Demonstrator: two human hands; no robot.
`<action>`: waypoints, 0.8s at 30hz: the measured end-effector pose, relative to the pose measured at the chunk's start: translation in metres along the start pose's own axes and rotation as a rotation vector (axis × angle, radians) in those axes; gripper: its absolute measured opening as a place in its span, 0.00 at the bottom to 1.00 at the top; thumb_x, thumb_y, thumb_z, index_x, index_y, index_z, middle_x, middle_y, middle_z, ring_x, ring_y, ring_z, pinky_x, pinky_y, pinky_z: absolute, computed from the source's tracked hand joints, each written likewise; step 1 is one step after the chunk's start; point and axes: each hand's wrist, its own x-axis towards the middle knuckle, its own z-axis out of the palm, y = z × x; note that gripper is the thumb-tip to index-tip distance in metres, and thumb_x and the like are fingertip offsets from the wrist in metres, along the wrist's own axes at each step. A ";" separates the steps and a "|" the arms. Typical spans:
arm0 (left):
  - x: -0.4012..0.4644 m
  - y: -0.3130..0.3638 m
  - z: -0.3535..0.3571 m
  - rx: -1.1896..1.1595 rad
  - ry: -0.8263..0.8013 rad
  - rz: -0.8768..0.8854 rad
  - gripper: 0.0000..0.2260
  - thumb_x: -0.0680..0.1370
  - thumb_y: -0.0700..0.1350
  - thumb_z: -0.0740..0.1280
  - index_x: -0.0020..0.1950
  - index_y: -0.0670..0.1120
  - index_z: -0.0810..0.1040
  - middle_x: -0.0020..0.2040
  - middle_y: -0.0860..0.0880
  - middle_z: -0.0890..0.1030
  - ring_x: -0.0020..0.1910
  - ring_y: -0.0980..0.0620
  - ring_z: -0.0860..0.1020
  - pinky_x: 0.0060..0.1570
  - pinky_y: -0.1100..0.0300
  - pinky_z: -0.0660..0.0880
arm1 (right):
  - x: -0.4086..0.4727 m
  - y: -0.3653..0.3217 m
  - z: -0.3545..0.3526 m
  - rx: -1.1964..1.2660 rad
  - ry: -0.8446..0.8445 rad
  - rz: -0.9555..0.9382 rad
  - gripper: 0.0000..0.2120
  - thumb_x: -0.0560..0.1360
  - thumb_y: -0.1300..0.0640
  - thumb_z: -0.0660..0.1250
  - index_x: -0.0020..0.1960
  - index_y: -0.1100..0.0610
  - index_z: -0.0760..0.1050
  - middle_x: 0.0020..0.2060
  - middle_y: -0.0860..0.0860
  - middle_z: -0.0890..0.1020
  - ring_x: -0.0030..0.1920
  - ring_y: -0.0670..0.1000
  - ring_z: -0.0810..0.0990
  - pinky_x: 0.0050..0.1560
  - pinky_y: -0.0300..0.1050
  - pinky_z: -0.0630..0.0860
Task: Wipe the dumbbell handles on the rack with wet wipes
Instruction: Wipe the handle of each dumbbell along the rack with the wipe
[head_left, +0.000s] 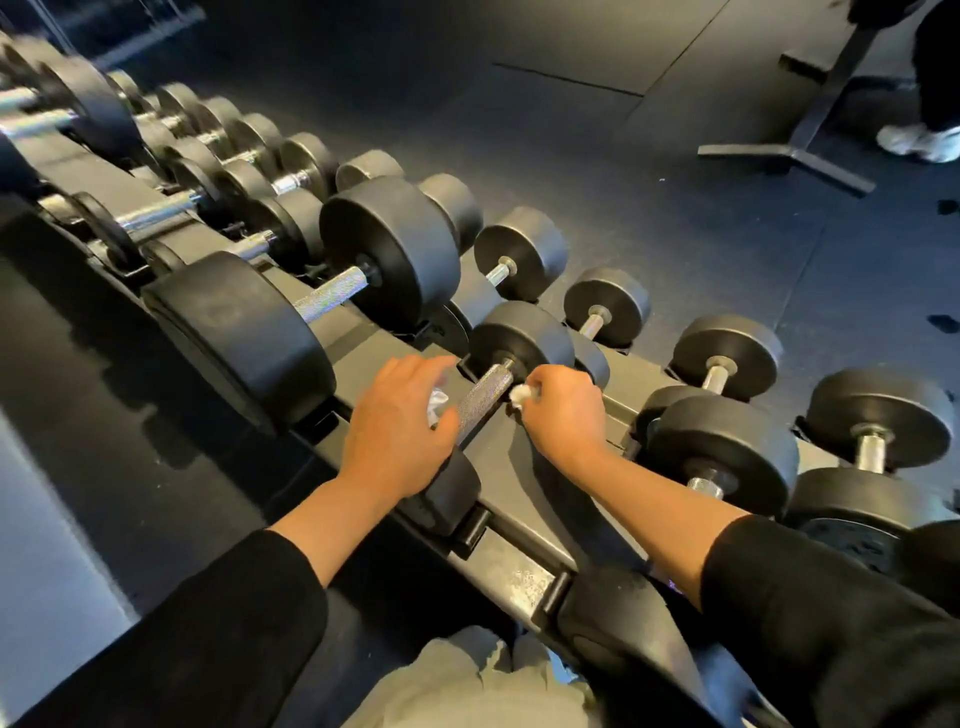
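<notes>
Near us, black sleeves cover both arms. The left hand curls loosely over a white wipe beside the bumpy silver handle, hiding its near end. The right hand pinches a small wipe wad touching that handle. The dumbbell sits on the dark rack. Farther off, bigger dumbbells line up.

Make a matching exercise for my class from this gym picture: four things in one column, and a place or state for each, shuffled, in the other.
Column 1:
1. left hand
2. right hand
3. knurled handle
4. white shoe

Column 2:
A. on the floor, top right
B. pinches a small white wipe
C. lies between the two hands
D. spread over a crumpled wipe

Pairs: 1-D, 2-B, 3-C, 4-A
</notes>
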 end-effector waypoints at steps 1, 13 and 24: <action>0.000 0.000 0.000 0.003 -0.001 0.003 0.17 0.74 0.43 0.68 0.63 0.47 0.74 0.51 0.50 0.77 0.49 0.52 0.71 0.45 0.61 0.66 | 0.002 -0.001 0.003 0.001 0.014 -0.008 0.06 0.75 0.61 0.64 0.50 0.58 0.79 0.43 0.56 0.81 0.42 0.54 0.77 0.41 0.44 0.73; 0.002 -0.002 -0.001 -0.071 0.007 -0.015 0.18 0.72 0.45 0.63 0.61 0.46 0.75 0.46 0.51 0.77 0.45 0.52 0.74 0.43 0.52 0.75 | -0.005 0.002 0.034 0.514 0.152 -0.039 0.09 0.70 0.65 0.71 0.43 0.52 0.76 0.43 0.49 0.78 0.42 0.43 0.76 0.43 0.29 0.70; 0.001 -0.002 -0.001 -0.068 0.017 -0.020 0.19 0.71 0.44 0.64 0.62 0.47 0.75 0.46 0.52 0.77 0.45 0.54 0.74 0.44 0.53 0.75 | -0.030 -0.002 0.038 0.654 -0.261 -0.241 0.09 0.65 0.67 0.73 0.36 0.53 0.79 0.34 0.48 0.81 0.35 0.47 0.80 0.41 0.47 0.80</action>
